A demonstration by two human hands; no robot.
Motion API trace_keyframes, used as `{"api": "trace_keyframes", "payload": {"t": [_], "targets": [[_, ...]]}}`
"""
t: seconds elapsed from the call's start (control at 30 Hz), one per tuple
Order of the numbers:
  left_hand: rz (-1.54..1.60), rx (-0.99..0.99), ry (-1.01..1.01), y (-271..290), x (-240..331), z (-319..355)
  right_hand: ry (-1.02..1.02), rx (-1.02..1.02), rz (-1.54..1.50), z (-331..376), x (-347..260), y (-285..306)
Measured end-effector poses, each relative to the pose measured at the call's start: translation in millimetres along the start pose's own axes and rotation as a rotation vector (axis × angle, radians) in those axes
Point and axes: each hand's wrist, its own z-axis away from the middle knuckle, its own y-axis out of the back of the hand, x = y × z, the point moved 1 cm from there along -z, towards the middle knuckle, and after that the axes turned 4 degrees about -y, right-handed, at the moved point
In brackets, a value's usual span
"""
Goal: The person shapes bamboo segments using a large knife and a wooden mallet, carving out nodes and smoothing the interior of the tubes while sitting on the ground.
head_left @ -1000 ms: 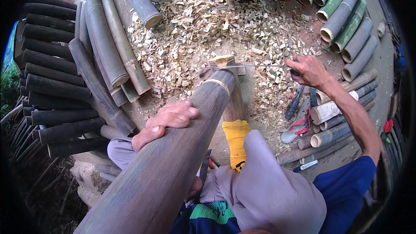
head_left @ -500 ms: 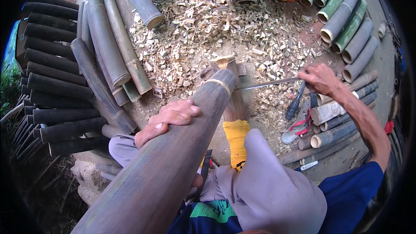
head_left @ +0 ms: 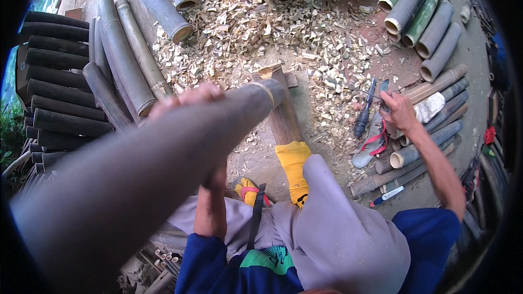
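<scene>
Across the foreground, a thick, dark bamboo tube slants from the lower left toward the centre, its near part blurred and its ringed far end over a squared wooden block; whether the two touch, I cannot tell. Dark bamboo lengths are stacked along the left, and pale wood chips cover the ground beyond. The person's mauve trousers fill the lower middle, with a yellow sock at the block's near end. The left hand supports the tube, its blurred fingers curled over the far side and its wrist underneath. Well apart on the right, the right hand is closed around the handle of a thin blade pointing left. Just beside it lie a grey sandal with red straps and a dark-handled screwdriver-like tool.
</scene>
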Motion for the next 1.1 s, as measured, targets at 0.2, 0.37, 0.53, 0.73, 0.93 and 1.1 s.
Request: {"api": "trace_keyframes", "payload": {"t": [0.2, 0.37, 0.53, 0.73, 0.93, 1.1], "targets": [[-0.303, 0.115, 0.446, 16, -67, 32, -0.44, 0.172, -0.55, 66, -67, -53], [-0.067, 0.281, 0.65, 35, -55, 58, -0.554, 0.246, -0.627, 113, -137, -89], [-0.317, 0.32, 0.839, 65, -43, 116, -0.65, 0.217, -0.881, 113, -165, -96], [-0.419, 0.385, 0.945, 92, -33, 153, -0.642, 0.294, -0.803, 81, -153, -82], [-0.328, 0.384, 0.89, 99, -38, 144, -0.606, 0.298, -0.811, 60, -143, -73], [-0.059, 0.337, 0.863, 80, -27, 86, -0.558, 0.314, -0.849, 53, -165, -63]]}}
